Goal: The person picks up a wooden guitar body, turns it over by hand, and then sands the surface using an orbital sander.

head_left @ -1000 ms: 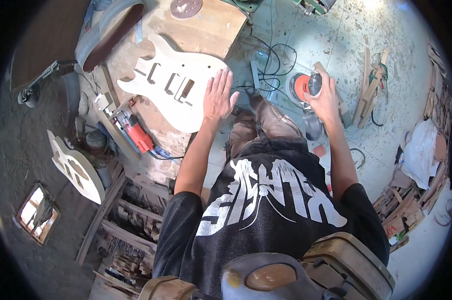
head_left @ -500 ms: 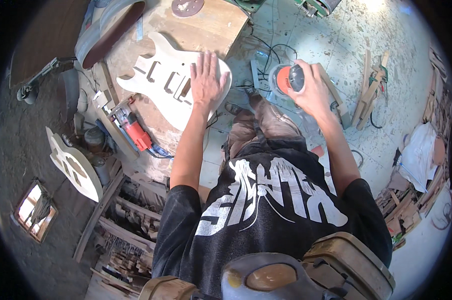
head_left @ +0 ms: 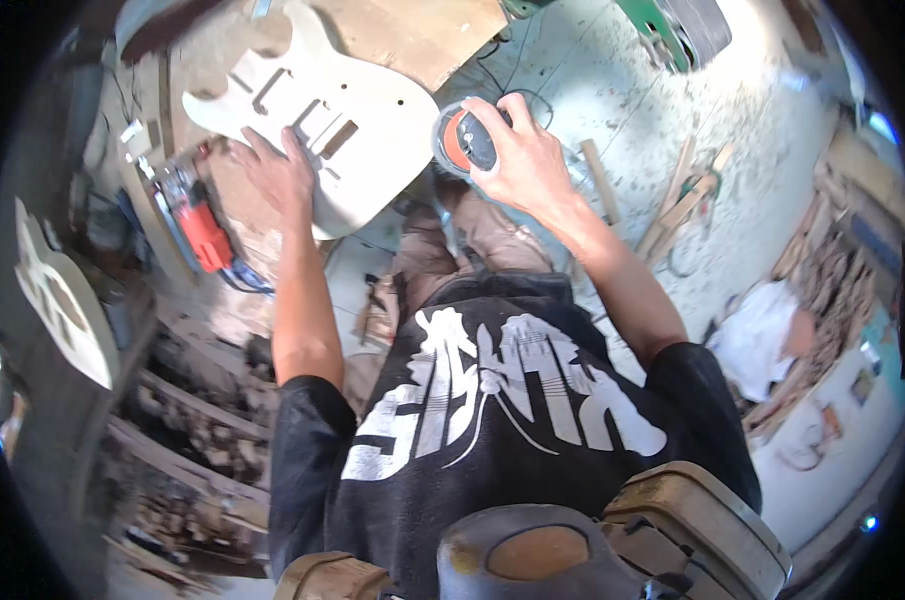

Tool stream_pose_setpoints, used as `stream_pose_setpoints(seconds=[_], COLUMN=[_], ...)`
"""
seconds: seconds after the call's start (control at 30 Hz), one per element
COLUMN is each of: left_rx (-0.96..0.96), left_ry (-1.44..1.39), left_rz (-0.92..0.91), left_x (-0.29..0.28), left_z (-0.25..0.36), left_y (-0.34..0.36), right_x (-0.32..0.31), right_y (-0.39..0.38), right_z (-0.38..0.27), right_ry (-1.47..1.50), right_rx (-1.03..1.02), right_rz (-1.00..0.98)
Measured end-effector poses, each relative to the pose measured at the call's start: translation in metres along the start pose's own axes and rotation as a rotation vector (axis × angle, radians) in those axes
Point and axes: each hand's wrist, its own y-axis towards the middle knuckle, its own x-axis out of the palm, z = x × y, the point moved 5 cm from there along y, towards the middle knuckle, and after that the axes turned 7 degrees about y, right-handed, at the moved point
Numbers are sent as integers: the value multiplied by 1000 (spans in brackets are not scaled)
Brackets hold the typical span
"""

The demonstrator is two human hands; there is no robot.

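Note:
A pale wooden guitar body [head_left: 383, 135] with cut-out cavities lies on the wooden worktop [head_left: 453, 35] at the upper middle. My left hand [head_left: 281, 175] is at its lower-left edge, fingers spread and touching it. My right hand [head_left: 521, 165] is closed around an orange-and-black orbital sander [head_left: 456, 138], held tilted beside the body's right end; I cannot tell whether its pad touches the wood. A red router [head_left: 205, 230] lies on the worktop left of my left hand.
A second pale guitar body [head_left: 78, 320] stands at the far left. Clamped wood strips [head_left: 678, 215] lie on the floor at right, near a pile of scrap wood [head_left: 813, 260] and a white bag [head_left: 758, 340]. A green machine [head_left: 653, 30] sits at the top right, cables behind the sander.
My view has swung, shifting the surroundings. My left hand has slid from the body's right part to its lower-left edge. My right hand has brought the sander leftward to the body's right edge.

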Motion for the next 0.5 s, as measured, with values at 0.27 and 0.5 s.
stream_pose_setpoints(seconds=[0.27, 0.5], left_rx=[-37, -53], left_ry=[8, -23], left_rz=[47, 35], left_x=[0, -4], left_z=[-8, -3], left_y=[0, 1], right_x=[-1, -2], right_y=[87, 130], right_z=[-17, -35], right_ry=[-146, -198], right_rx=[-106, -274], right_rz=[-63, -147])
